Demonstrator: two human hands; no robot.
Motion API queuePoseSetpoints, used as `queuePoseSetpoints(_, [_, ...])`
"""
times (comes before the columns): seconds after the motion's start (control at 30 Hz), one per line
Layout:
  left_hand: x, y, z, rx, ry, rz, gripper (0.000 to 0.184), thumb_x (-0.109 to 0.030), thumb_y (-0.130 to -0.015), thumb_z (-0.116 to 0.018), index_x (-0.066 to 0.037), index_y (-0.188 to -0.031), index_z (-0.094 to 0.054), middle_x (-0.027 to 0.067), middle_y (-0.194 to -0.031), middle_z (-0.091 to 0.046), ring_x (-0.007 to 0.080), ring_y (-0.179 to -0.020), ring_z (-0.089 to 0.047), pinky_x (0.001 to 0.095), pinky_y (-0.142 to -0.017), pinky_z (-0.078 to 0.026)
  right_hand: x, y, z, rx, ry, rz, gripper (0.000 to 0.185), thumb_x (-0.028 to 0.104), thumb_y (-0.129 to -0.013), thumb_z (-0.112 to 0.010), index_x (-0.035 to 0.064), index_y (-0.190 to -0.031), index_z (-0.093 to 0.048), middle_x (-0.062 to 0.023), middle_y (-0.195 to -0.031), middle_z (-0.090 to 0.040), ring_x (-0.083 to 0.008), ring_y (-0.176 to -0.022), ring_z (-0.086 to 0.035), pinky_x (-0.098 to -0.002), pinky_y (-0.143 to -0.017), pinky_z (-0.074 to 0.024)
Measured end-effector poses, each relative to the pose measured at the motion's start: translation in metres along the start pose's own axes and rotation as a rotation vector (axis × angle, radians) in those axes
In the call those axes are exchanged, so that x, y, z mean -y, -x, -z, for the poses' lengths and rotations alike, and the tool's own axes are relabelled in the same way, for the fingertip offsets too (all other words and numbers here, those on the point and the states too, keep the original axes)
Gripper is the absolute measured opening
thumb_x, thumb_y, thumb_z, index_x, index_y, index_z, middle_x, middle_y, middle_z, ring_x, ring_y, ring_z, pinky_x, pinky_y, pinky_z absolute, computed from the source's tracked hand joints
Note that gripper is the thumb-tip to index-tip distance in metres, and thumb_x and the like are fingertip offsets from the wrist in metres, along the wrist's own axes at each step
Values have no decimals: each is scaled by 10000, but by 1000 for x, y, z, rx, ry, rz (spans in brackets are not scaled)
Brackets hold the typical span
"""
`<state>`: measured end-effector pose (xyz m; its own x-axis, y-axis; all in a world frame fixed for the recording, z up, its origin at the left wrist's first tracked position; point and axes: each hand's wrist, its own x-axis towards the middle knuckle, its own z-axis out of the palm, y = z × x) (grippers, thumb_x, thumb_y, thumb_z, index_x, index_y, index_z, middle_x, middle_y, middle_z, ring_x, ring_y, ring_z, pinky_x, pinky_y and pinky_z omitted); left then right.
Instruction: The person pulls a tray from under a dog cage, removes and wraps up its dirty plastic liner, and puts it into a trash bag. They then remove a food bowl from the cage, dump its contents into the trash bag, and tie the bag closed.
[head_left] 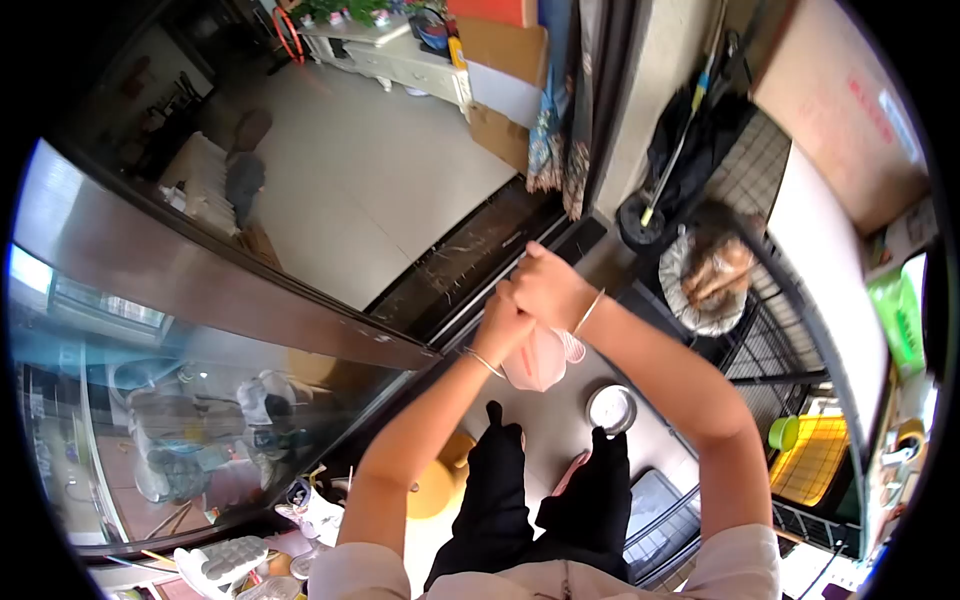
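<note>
Both hands are together in front of the body, near the sliding door's track. My left hand point(505, 327) is closed, its fingers against the other hand. My right hand point(545, 290) is closed too, slightly higher and to the right. A pale pink item point(536, 362), perhaps a bag or cup, hangs just below them, with a striped part point(573, 345) at its right side. Which hand holds it is hard to tell, since the fingers hide its top. Each wrist wears a thin bangle.
A glass sliding door point(300, 300) stands at the left. A metal bowl point(611, 410) lies on the floor near the feet. At the right, a black wire cage point(780, 340) stands beside a round pet bed point(705, 315) with a brown-and-white animal. Cardboard boxes point(500, 135) stand beyond the doorway.
</note>
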<state>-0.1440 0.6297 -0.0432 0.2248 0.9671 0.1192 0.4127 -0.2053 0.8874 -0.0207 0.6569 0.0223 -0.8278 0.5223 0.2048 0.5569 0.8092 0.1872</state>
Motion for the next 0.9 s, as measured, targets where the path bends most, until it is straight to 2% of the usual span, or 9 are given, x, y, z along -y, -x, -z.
queuePoseSetpoints(0.07, [10,-10,2,-107,-34,-64,171,-122,-710,-556,4,-825,-547,212,-830,-577,387,-823,-548,458,-684,-431,1,-20,25,23,-19,-80,43,189,-678,-559,154,-657,-548,6,-537,-544,-162,-593,-546,-301,-730,-334])
queuePoseSetpoints(0.1, [-9,-12,17,-168,-244,-124,177,-145,-698,-566,-10,-812,-549,196,-805,-564,370,-790,-536,444,-657,-408,0,-26,36,24,-17,-129,50,185,-677,-554,154,-641,-540,6,-539,-537,-169,-570,-533,-307,-714,-335])
queuePoseSetpoints(0.17, [-30,-15,37,-316,-338,-241,164,-172,-712,-560,-23,-781,-552,174,-780,-546,355,-728,-520,422,-619,-392,-1,-37,57,85,-89,-212,78,248,-657,-594,175,-649,-568,1,-538,-546,-169,-572,-547,-317,-690,-338])
queuePoseSetpoints(0.23, [-51,-19,58,-235,-218,-189,162,-176,-721,-556,-26,-781,-553,164,-782,-543,347,-730,-523,418,-620,-393,0,-50,87,139,-154,-266,104,262,-698,-573,162,-671,-566,-29,-560,-591,-182,-560,-573,-334,-697,-329])
queuePoseSetpoints(0.3, [-61,-17,73,-98,-42,-79,167,-187,-737,-546,-30,-794,-551,152,-795,-539,333,-741,-527,411,-627,-397,13,-61,81,-156,-240,-419,137,289,-608,-619,164,-589,-563,-18,-499,-531,-191,-518,-536,-338,-653,-348])
queuePoseSetpoints(0.37, [-60,-15,83,-36,63,-9,183,-201,-753,-534,-30,-819,-546,147,-819,-539,323,-758,-529,405,-640,-405,21,-73,122,69,-314,-498,167,330,-690,-587,171,-637,-588,-15,-573,-605,-167,-564,-587,-327,-730,-348])
queuePoseSetpoints(0.57, [-39,-5,88,60,271,180,234,-242,-801,-498,-31,-896,-531,133,-889,-540,291,-809,-538,385,-680,-429,66,-65,120,-66,-456,-877,92,270,-626,-640,193,-661,-603,1,-558,-592,-163,-572,-588,-316,-712,-375])
queuePoseSetpoints(0.8, [-11,42,71,112,335,274,294,-291,-857,-456,-33,-986,-513,117,-972,-541,255,-869,-547,362,-727,-457,137,-47,91,-372,-206,-1513,116,219,-664,-614,171,-569,-569,-12,-475,-516,-213,-522,-553,-330,-689,-398])
queuePoseSetpoints(0.9, [-3,57,60,165,241,162,320,-312,-881,-438,-33,-1024,-505,110,-1007,-541,239,-895,-551,352,-747,-469,153,-17,114,-578,-610,-1653,111,244,-716,-611,137,-728,-585,-54,-660,-536,-223,-743,-534,-347,-735,-390])
